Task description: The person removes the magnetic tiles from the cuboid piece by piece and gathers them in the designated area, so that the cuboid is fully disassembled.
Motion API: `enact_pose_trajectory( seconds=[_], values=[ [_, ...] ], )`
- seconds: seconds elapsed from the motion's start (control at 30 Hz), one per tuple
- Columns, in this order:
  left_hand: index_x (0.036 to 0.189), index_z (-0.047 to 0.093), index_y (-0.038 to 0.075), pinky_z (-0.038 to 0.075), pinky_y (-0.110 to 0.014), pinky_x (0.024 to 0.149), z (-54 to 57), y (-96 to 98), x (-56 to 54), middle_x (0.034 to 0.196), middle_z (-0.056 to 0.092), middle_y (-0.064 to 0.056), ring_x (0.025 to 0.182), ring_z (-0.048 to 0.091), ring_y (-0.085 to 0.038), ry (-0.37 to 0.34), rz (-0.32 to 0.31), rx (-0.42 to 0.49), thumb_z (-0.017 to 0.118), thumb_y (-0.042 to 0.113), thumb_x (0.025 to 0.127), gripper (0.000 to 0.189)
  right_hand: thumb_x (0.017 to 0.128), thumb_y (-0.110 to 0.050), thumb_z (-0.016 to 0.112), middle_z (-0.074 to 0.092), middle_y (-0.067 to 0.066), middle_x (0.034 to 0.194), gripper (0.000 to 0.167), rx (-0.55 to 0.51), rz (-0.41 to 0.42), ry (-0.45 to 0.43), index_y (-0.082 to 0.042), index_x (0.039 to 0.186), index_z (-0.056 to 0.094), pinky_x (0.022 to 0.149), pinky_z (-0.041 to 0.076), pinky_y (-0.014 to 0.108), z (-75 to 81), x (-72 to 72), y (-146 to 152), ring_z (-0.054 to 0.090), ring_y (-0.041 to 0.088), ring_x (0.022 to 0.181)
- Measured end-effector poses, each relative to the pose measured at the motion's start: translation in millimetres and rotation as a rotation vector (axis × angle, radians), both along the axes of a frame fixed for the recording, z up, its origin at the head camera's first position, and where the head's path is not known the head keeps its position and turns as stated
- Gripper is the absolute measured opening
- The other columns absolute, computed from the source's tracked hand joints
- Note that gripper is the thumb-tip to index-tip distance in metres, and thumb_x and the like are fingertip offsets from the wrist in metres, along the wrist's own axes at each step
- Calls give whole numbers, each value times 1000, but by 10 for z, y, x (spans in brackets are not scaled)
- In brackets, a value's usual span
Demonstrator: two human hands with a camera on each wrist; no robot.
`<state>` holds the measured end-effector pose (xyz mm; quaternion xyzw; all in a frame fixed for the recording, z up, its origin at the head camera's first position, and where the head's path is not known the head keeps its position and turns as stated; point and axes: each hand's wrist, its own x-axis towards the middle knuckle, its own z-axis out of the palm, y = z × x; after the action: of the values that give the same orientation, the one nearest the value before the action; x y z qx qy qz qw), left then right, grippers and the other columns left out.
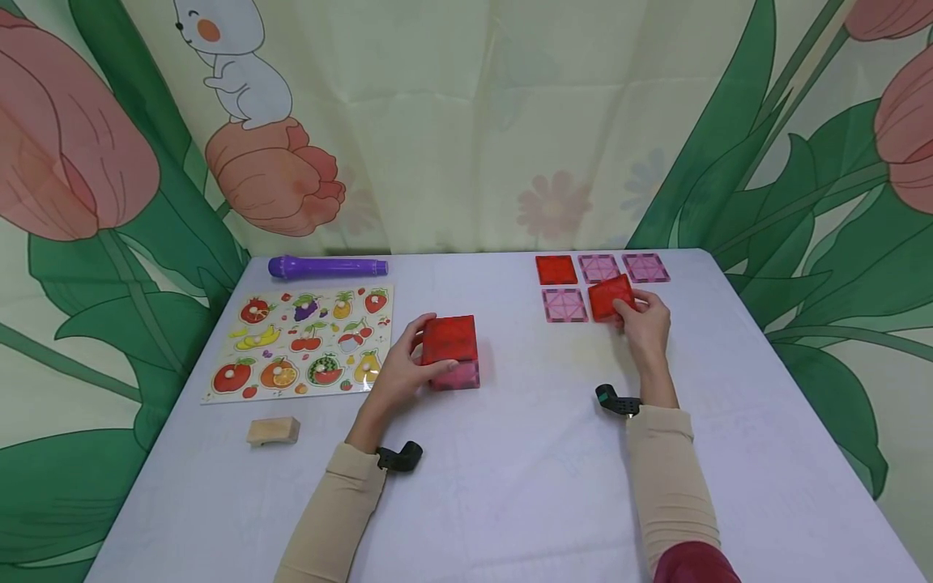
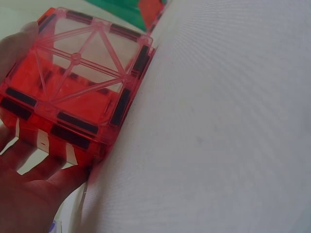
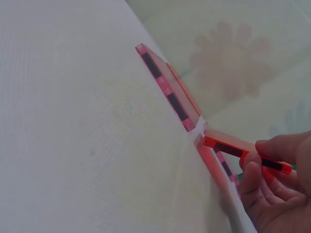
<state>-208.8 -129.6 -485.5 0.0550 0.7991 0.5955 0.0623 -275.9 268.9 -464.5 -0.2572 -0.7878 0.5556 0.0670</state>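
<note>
My left hand (image 1: pixel 402 366) grips a cube (image 1: pixel 449 338) built of magnetic tiles, thumb along the front and fingers round its left side. The cube's top is red and its front face pink; a pink see-through face (image 2: pixel 75 58) with dark edge magnets fills much of the left wrist view. Farther right, my right hand (image 1: pixel 649 325) pinches a red magnetic tile (image 1: pixel 605 297) by its near right edge. That tile is tilted, close over the table beside a flat pink tile (image 1: pixel 564 305). In the right wrist view the red tile (image 3: pixel 231 149) shows edge-on between thumb and fingers.
Behind the held tile lie a red tile (image 1: pixel 556 270) and two pink tiles (image 1: pixel 598 267) in a row. On the left are a fruit picture board (image 1: pixel 291 380), a purple toy microphone (image 1: pixel 331 268) and a wooden block (image 1: pixel 273 431). A printed curtain (image 1: pixel 452 162) hangs behind the white table (image 1: pixel 510 502).
</note>
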Motion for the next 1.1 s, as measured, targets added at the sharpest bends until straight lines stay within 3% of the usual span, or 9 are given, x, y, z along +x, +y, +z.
enact_pose_trajectory(
  seconds=[0.17,0.4,0.53,0.67,0.9,1.1],
  values=[
    [152,37,32,52,-52,104,-7,-2,-8,153,42,2,144,37,-28,11,-15,19,84,36,80,86,100,-35,60,58,7,118,59,24,-4,-34,-15,152,41,70,56,14,-23,9,12,63,9,79],
    [151,36,37,50,-53,106,17,-8,5,156,40,2,146,35,-27,-10,-24,27,83,33,82,84,100,-29,60,52,11,126,60,71,-10,-90,-10,153,39,71,56,12,-32,12,37,62,11,86],
    [152,35,37,49,-53,107,22,-12,10,157,39,1,147,34,-27,-10,-26,23,83,33,82,84,97,-32,64,49,17,142,68,109,7,-116,-9,155,35,94,57,27,-52,13,45,58,23,115],
    [151,36,39,50,-53,106,18,-8,8,156,40,2,146,35,-27,-7,-17,17,83,34,81,84,95,-36,68,42,21,153,76,151,26,-97,-4,154,33,112,47,44,-64,22,36,42,33,138],
    [148,37,42,52,-52,103,-13,-4,-7,153,43,2,144,38,-27,14,-6,10,84,37,79,84,90,-38,73,36,26,153,89,235,77,-109,2,154,27,113,44,52,-60,42,-9,35,40,141],
    [148,37,42,52,-53,104,-2,-4,-4,153,43,2,144,38,-27,7,-4,8,84,38,79,83,89,-37,74,31,28,151,90,285,110,-124,4,153,26,112,44,56,-83,35,-21,33,41,142]
  ],
)
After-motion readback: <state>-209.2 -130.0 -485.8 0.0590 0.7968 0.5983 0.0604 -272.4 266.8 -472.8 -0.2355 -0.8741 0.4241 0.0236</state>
